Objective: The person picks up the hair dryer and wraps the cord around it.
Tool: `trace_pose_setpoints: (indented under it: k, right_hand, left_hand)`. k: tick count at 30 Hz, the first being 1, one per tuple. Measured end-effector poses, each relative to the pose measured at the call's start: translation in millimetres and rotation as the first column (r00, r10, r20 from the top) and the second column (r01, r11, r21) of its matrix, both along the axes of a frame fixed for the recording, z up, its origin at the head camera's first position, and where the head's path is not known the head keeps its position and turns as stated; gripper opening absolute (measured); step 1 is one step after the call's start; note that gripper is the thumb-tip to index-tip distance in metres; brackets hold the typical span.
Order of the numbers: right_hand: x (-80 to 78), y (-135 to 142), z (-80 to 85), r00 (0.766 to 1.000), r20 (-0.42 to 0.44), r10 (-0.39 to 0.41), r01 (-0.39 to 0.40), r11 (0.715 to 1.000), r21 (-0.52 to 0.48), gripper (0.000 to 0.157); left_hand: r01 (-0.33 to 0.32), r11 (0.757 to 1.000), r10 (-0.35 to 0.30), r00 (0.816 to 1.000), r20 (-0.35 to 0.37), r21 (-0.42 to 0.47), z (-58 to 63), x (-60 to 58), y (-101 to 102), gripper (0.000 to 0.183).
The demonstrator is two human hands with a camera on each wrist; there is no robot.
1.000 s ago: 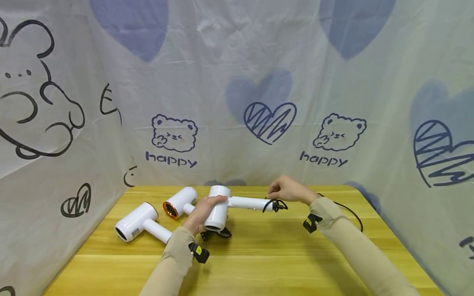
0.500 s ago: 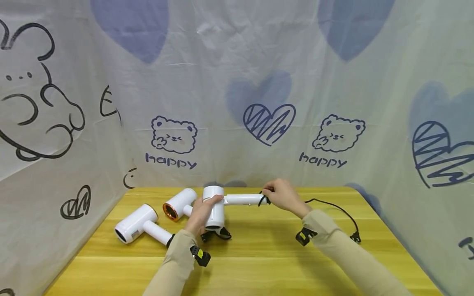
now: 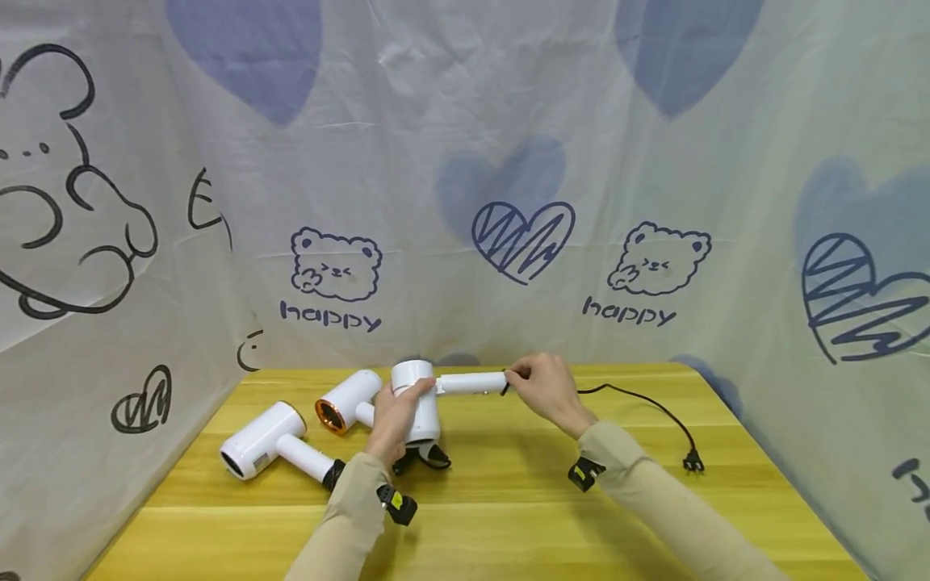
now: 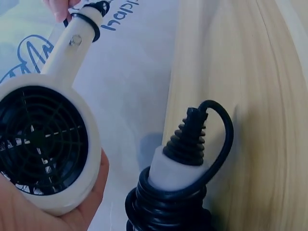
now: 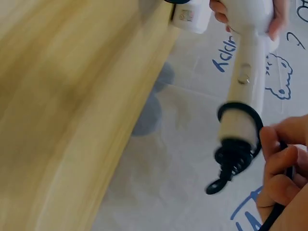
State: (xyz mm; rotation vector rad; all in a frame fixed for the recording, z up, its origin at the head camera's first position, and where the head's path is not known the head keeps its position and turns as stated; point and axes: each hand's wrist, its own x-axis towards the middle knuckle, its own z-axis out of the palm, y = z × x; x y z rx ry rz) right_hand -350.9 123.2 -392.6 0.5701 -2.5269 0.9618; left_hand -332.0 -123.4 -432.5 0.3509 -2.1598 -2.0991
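Note:
A white hair dryer [image 3: 472, 383] is held up above the table, its handle pointing right. My left hand [image 3: 395, 415] grips it round the barrel; the black grille of its intake [image 4: 43, 139] faces the left wrist camera. At the handle's end my right hand [image 3: 546, 389] pinches the black power cord [image 5: 274, 216]. One loop of that cord circles the lower handle in the right wrist view. From the right hand the rest of it trails over the table to the plug [image 3: 693, 461].
Two more white hair dryers lie on the table's left side, the nearer one [image 3: 265, 440] and the farther one [image 3: 352, 399] with a copper-coloured nozzle ring. A handle end wrapped in black cord [image 4: 166, 207] sits below my left hand. A printed cloth [image 3: 465, 161] hangs behind the wooden table [image 3: 538, 516].
My right hand has moved left to the handle's end, drawing the cord round it. The plug end now lies farther out on the table. My left hand has shifted slightly left with the hair dryer.

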Motion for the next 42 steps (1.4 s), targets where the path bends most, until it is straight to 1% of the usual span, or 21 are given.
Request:
trace_pose_setpoints:
  k: [2,5,7,8,11,14,16,19,20,22,23,25,27,29,31,33,34,35,37,40,42]
  right_hand:
    - [1.5,-2,-3.2,0.998,-0.061,0.005,-0.006,1.000,-0.020,0.014]
    - [5.0,-3,-8.4,0.989,-0.140,0.048,-0.054,0.998,-0.041,0.014]
    - [7.2,-3,-11.3,0.982,-0.169,0.088,-0.096,0.995,-0.041,0.015]
    - [8.0,-3,-12.4,0.980,-0.164,0.114,-0.122,0.991,-0.044,0.018]
    - [8.2,0,-15.9,0.977,-0.070,0.202,-0.207,0.975,-0.076,0.024]
    - [5.1,6,-22.1,0.959,0.061,0.278,-0.267,0.954,-0.138,0.029]
    - [5.7,10,-24.0,0.943,0.121,0.310,-0.287,0.942,-0.176,0.031]
    - [1.2,16,-30.7,0.925,0.190,0.329,-0.288,0.933,-0.215,0.029]
    - [-0.7,18,-31.9,0.914,0.223,0.340,-0.288,0.928,-0.236,0.029]
    - [-4.7,22,-33.0,0.872,0.310,0.379,-0.294,0.911,-0.288,0.029]
    - [-10.6,25,-37.0,0.845,0.353,0.402,-0.298,0.902,-0.313,0.030]
    - [-16.1,30,-38.2,0.785,0.430,0.446,-0.301,0.881,-0.364,0.032]
    - [-20.9,34,-39.4,0.738,0.491,0.464,-0.290,0.874,-0.390,0.032]
    - [-24.7,37,-40.6,0.716,0.533,0.451,-0.270,0.883,-0.383,0.031]
    - [-27.7,38,-41.1,0.704,0.570,0.424,-0.250,0.899,-0.359,0.029]
    - [-30.7,39,-40.0,0.704,0.595,0.387,-0.234,0.918,-0.320,0.027]
    - [-32.1,40,-38.9,0.711,0.598,0.370,-0.229,0.926,-0.300,0.027]
    - [-33.9,41,-37.8,0.725,0.595,0.347,-0.222,0.936,-0.274,0.026]
    - [-37.8,45,-35.5,0.773,0.565,0.289,-0.205,0.956,-0.210,0.025]
    - [-42.7,53,-31.3,0.846,0.493,0.204,-0.166,0.979,-0.120,0.021]
    - [-45.2,58,-28.8,0.878,0.454,0.155,-0.135,0.988,-0.075,0.019]
  left_hand:
    - [-0.023,1.000,0.023,1.000,-0.006,0.011,1.3,-0.1,0,0.066]
    - [-0.060,0.997,0.060,0.998,-0.012,0.050,2.6,-0.5,-1,0.066]
    - [-0.079,0.993,0.080,0.997,-0.014,0.083,3.5,-1.1,-3,0.067]
    - [-0.085,0.991,0.087,0.996,-0.011,0.100,4.2,-1.4,-4,0.068]
    - [-0.083,0.982,0.082,0.997,0.014,0.168,5.7,-2.4,-7,0.073]
    - [-0.075,0.971,0.064,0.996,0.056,0.228,5.1,-3.8,-9,0.080]
    - [-0.073,0.962,0.056,0.996,0.074,0.263,3.5,-4.9,-10,0.084]
    - [-0.073,0.952,0.051,0.995,0.083,0.299,2.4,-5.8,-9,0.086]
    - [-0.071,0.947,0.048,0.996,0.082,0.313,2.7,-6.1,-9,0.086]
    - [-0.060,0.937,0.035,0.996,0.079,0.345,4.1,-6.5,-8,0.083]
    - [-0.052,0.931,0.025,0.997,0.078,0.362,5.1,-6.5,-8,0.082]
    - [-0.036,0.920,0.007,0.997,0.076,0.390,7.0,-6.7,-6,0.078]
    - [-0.022,0.911,-0.009,0.997,0.073,0.411,9.0,-6.5,-5,0.074]
    - [0.006,0.902,-0.040,0.997,0.070,0.433,10.3,-5.9,-3,0.070]
    - [0.048,0.887,-0.088,0.994,0.064,0.460,10.5,-5.6,-2,0.065]
    - [0.109,0.866,-0.154,0.987,0.052,0.488,10.3,-5.1,-1,0.061]
    - [0.141,0.855,-0.188,0.981,0.043,0.500,9.8,-5.0,-1,0.060]
    - [0.165,0.843,-0.214,0.976,0.038,0.512,9.6,-4.8,-1,0.059]
    - [0.199,0.831,-0.255,0.966,0.037,0.520,8.8,-4.0,-2,0.059]
    - [0.242,0.821,-0.319,0.946,0.064,0.517,7.1,-1.8,-5,0.061]
    - [0.281,0.812,-0.371,0.925,0.081,0.511,5.5,-0.2,-7,0.061]
